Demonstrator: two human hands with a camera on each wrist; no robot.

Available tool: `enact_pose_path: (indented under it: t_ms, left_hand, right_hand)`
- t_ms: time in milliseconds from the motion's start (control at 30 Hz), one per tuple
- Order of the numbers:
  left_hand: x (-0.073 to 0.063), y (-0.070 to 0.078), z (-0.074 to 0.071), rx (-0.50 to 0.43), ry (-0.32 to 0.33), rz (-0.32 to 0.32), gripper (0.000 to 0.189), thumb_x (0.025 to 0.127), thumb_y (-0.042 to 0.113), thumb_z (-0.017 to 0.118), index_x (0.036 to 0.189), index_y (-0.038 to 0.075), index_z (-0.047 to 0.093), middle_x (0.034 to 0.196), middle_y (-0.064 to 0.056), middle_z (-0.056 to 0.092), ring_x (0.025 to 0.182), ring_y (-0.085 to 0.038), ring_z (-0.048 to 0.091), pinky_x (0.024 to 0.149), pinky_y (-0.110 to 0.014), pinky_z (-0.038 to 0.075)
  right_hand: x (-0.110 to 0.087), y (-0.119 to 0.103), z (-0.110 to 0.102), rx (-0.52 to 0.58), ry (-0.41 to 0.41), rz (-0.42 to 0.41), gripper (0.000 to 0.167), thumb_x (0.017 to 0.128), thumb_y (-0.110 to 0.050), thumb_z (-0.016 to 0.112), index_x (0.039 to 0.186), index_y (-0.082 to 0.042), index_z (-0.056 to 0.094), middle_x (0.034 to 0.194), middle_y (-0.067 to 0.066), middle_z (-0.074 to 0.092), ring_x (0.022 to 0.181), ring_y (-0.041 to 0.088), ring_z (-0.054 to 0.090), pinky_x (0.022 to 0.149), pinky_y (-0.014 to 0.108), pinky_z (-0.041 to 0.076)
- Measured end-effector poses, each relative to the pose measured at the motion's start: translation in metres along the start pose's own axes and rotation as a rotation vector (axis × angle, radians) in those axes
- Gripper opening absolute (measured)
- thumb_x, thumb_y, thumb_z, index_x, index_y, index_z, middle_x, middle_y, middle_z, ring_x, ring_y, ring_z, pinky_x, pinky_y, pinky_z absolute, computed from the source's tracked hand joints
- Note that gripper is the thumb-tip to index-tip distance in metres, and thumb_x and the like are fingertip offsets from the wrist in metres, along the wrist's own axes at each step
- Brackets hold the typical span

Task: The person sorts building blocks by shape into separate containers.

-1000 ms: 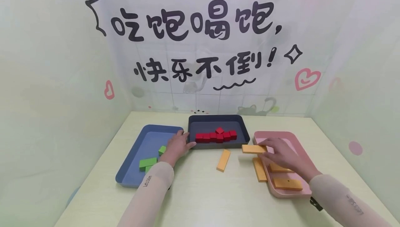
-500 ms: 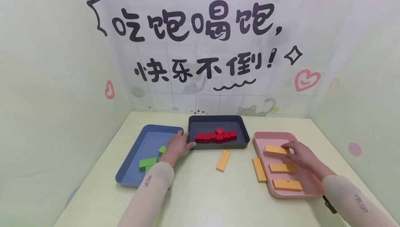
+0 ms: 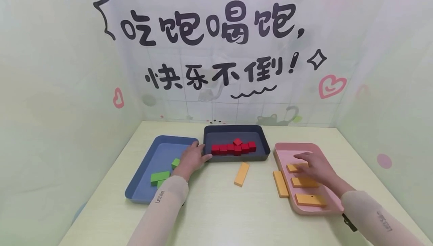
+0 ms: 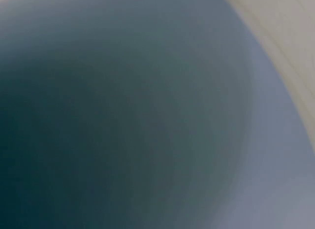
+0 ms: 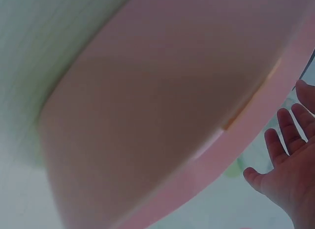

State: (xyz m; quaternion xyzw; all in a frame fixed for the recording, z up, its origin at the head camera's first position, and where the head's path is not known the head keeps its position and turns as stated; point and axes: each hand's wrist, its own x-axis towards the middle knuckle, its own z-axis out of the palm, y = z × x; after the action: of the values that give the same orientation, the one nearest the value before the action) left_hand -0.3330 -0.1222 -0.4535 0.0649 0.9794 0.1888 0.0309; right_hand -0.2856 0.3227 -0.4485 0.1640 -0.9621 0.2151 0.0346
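Note:
My right hand (image 3: 314, 169) is over the pink tray (image 3: 333, 193), its fingers spread and apart from the orange wooden blocks. In the right wrist view the same hand (image 5: 290, 165) shows straight fingers and holds nothing. Three orange blocks lie crosswise in that tray: a far block (image 3: 292, 167) partly behind my fingers, a middle block (image 3: 302, 182) and a near block (image 3: 310, 200). At the blue tray's (image 3: 138, 186) right rim rests my left hand (image 3: 192, 159), fingers relaxed, thumb by the dark tray's (image 3: 233, 158) corner. A blurred blue surface (image 4: 275, 130) fills most of the left wrist view.
One orange block (image 3: 280, 184) lies on the table (image 3: 223, 216) against the pink tray's left side; another orange block (image 3: 241, 174) lies in front of the dark tray. Red cubes (image 3: 230, 148) are inside the dark tray, green blocks (image 3: 160, 177) inside the blue one.
My right hand has carried an orange block from the pink tray's left rim into the tray, laid it at the far end and let go. The left hand has stayed put.

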Motion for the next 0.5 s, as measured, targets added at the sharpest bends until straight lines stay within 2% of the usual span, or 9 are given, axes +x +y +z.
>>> enact_pose_path:
  t_ms: [133,200,367,500]
  left_hand:
    - [0.000,0.000,0.000,0.000,0.000,-0.003,0.069,0.098,0.046,0.060,0.149,0.003,0.043,0.153,-0.024,0.033,0.138,-0.045,0.036,0.108,-0.058,0.033]
    - [0.000,0.000,0.000,-0.001,0.003,-0.003,0.069,0.098,0.046,0.060,0.149,0.003,0.043,0.153,-0.024,0.033,0.137,-0.045,0.036,0.108,-0.059,0.033]
    - [0.000,0.000,0.000,-0.012,0.010,-0.001,0.069,0.097,0.045,0.061,0.149,0.003,0.043,0.153,-0.024,0.033,0.137,-0.045,0.037,0.108,-0.059,0.033]
    - [0.000,-0.001,0.001,-0.011,0.013,-0.001,0.069,0.097,0.046,0.061,0.148,0.003,0.044,0.153,-0.024,0.034,0.137,-0.045,0.037,0.108,-0.058,0.033]
  right_hand:
    - [0.001,-0.016,0.002,0.021,-0.039,0.058,0.049,0.091,-0.029,0.073,0.135,-0.010,0.062,0.134,0.014,0.060,0.130,0.040,0.047,0.104,0.064,0.036]
    - [0.002,-0.025,0.003,0.049,-0.050,0.063,0.050,0.091,-0.030,0.073,0.136,-0.011,0.061,0.135,0.012,0.059,0.131,0.038,0.046,0.104,0.063,0.037]
    - [0.005,-0.047,0.008,0.072,-0.059,-0.006,0.048,0.090,-0.022,0.073,0.134,-0.006,0.061,0.135,0.019,0.058,0.127,0.044,0.047,0.102,0.064,0.038]
    - [0.006,-0.059,0.013,0.029,-0.088,-0.068,0.049,0.087,-0.024,0.078,0.130,-0.005,0.064,0.132,0.019,0.060,0.126,0.044,0.048,0.107,0.064,0.031]
